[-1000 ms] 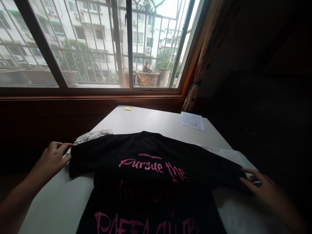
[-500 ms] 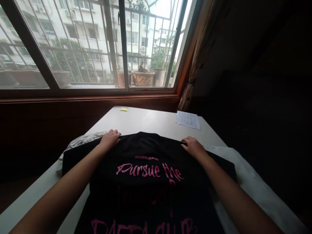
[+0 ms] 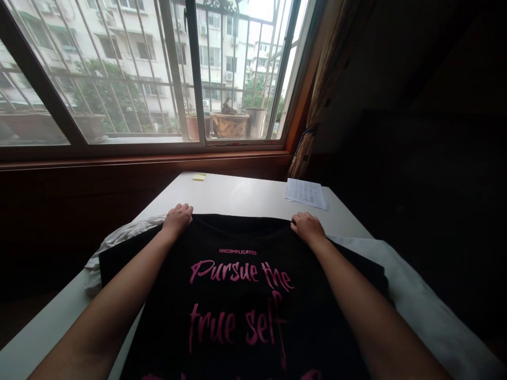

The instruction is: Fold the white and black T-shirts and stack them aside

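Observation:
A black T-shirt (image 3: 237, 295) with pink lettering is spread over the white table (image 3: 237, 195), collar end away from me and its lower part running out of view. My left hand (image 3: 179, 217) is closed on the shirt's far edge at the left shoulder. At the right shoulder, my right hand (image 3: 308, 227) grips the same edge with curled fingers. Between the two hands the edge runs nearly straight. Both sleeves lie outward beyond my forearms.
White cloth (image 3: 130, 232) is bunched at the table's left edge, and a pale cloth (image 3: 420, 295) hangs over the right. Printed papers (image 3: 306, 193) and a yellow sticky note (image 3: 199, 177) lie at the far end, below a barred window (image 3: 233, 79) and a curtain (image 3: 312, 116).
Both hands have closed on the shirt's far edge, which is now pulled straight between them. The shirt front has flattened, so the words "true self" show clearly.

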`<state>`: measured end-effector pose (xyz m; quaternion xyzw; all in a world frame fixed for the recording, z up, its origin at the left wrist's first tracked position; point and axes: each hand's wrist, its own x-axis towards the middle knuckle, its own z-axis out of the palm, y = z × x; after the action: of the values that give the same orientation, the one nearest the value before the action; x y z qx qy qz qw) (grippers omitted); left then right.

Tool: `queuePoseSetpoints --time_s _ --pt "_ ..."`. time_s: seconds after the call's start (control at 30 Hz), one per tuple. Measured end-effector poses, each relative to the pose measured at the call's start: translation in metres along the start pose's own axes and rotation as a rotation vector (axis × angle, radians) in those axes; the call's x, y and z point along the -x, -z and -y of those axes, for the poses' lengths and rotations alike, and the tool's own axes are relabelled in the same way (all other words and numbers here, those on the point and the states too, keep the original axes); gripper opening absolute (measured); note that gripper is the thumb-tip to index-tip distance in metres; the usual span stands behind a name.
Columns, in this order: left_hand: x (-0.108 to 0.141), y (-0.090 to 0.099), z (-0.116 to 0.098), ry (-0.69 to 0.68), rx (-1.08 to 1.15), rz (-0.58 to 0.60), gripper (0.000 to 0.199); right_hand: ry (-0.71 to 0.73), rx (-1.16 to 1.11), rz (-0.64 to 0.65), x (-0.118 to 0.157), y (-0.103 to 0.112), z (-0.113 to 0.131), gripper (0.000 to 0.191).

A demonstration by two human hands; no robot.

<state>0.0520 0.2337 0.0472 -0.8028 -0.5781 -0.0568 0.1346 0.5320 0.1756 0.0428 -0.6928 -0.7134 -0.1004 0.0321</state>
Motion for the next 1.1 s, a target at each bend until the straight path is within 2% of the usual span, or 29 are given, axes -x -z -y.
queuePoseSetpoints --time_s 0.1,0.2,0.33,0.43,0.5,0.6,0.7,1.1 --pt "-0.007 -0.003 -0.006 0.030 0.016 -0.008 0.031 -0.062 -0.007 -0.036 -0.002 -0.001 0.010 0.023" --pt "-0.008 -0.005 -0.022 0.042 0.046 -0.022 0.036 -0.080 -0.049 -0.071 -0.001 -0.003 0.030 0.031" --pt "0.000 -0.007 -0.056 -0.055 0.123 -0.004 0.038 0.078 -0.173 -0.037 0.001 -0.008 0.065 0.036" --pt "0.008 -0.017 -0.081 -0.122 0.185 0.053 0.047 0.209 -0.260 0.037 0.002 -0.018 0.088 0.043" --pt "0.010 -0.026 -0.091 -0.116 0.213 0.093 0.056 0.230 -0.296 0.084 0.002 -0.028 0.097 0.053" --pt "0.007 -0.037 -0.094 -0.084 0.245 0.148 0.063 0.208 -0.330 0.140 0.000 -0.041 0.100 0.066" --pt "-0.001 -0.040 -0.090 -0.070 0.272 0.189 0.064 0.197 -0.355 0.179 -0.006 -0.047 0.095 0.070" --pt "-0.013 -0.044 -0.085 -0.056 0.301 0.235 0.066 0.264 -0.375 0.206 -0.018 -0.048 0.080 0.072"
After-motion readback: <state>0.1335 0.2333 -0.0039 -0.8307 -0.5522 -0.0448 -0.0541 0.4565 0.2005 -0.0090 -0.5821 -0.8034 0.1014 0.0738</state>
